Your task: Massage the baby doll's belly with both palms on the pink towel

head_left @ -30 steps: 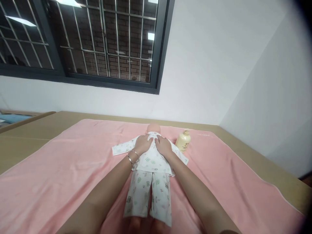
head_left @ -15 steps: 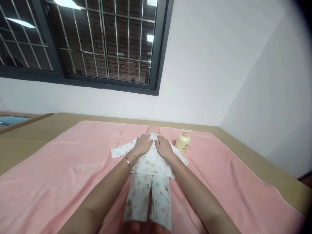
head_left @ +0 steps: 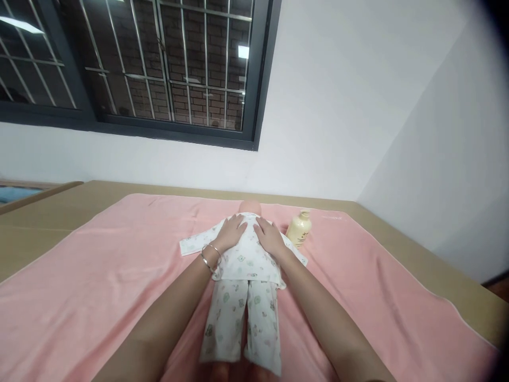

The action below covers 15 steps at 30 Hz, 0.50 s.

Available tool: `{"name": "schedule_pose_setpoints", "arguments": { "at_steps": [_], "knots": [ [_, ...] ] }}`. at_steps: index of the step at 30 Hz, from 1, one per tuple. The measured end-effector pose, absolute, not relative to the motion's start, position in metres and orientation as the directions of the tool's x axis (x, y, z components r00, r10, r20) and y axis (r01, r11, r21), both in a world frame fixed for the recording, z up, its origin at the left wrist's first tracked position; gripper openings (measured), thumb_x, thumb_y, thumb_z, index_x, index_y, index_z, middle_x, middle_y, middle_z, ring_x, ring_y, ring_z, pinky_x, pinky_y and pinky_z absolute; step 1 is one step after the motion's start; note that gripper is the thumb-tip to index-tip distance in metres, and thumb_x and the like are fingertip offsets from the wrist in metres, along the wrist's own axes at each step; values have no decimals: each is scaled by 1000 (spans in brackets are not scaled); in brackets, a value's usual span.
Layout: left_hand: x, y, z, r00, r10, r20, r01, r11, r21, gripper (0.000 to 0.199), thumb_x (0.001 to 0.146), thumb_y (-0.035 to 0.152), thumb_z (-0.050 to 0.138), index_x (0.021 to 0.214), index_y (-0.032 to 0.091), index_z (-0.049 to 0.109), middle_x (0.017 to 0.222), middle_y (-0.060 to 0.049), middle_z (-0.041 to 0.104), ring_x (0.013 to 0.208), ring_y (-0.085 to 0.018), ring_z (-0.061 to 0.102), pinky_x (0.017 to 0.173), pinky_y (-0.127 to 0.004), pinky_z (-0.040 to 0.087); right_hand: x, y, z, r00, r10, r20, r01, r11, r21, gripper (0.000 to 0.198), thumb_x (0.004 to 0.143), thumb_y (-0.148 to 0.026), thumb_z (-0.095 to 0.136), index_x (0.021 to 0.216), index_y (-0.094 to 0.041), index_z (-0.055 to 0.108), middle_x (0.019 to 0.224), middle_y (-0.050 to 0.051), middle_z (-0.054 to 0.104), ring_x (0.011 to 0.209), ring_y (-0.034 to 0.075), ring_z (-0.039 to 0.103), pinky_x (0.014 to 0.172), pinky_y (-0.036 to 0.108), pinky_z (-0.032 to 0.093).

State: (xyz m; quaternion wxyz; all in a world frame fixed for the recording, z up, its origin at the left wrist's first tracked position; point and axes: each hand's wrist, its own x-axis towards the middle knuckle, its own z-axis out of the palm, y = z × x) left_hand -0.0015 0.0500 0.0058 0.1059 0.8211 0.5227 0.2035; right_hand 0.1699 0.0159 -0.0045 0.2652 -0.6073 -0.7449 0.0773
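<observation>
A baby doll (head_left: 250, 207) lies on a pink blanket (head_left: 131, 276), its head at the far end and its feet toward me. It wears a white patterned shirt (head_left: 248, 265) and matching trousers (head_left: 226, 323). My left hand (head_left: 231, 232) rests flat on the left side of the shirt's upper part, fingers stretched out. On the right side my right hand (head_left: 270, 236) lies flat in the same way, also open. A bracelet (head_left: 210, 257) circles my left wrist. The doll's face cannot be seen.
Just right of the doll a pale yellow pump bottle (head_left: 299, 229) stands on the blanket. Around the blanket shows the tan table surface (head_left: 107, 188). Behind are a white wall (head_left: 318, 106) and a barred window (head_left: 167, 69).
Both hands have slid slightly outward and toward the doll's shoulders, still flat on the shirt. The view has tilted down a little. The doll and bottle have kept their places.
</observation>
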Motion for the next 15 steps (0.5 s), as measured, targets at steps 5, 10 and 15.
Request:
{"name": "schedule_pose_setpoints", "arguments": {
  "at_steps": [5,10,15],
  "knots": [
    [-9,64,-6,233,966,113,876,-259,407,73,95,59,17,147,10,35,157,-16,29,148,-30,20,120,-49,11,171,20,-12,-6,980,197,911,87,-404,64,99,-57,17,148,-20,36,155,11,33,144,25,26,116,53,4],
    [-5,43,11,111,993,40,927,-118,355,77,92,65,16,147,16,35,156,-17,31,147,-35,21,115,-63,11,159,8,-2,122,973,198,948,-55,-313,70,98,-59,17,145,-13,40,149,20,40,142,32,28,114,58,-2],
    [8,9,35,246,962,122,940,-267,213,47,96,37,30,132,17,52,140,-16,54,133,-34,45,114,-65,10,141,-12,10,-73,956,284,949,154,-273,51,99,-32,29,138,-5,48,140,23,50,136,30,39,115,48,14]
  ]
}}
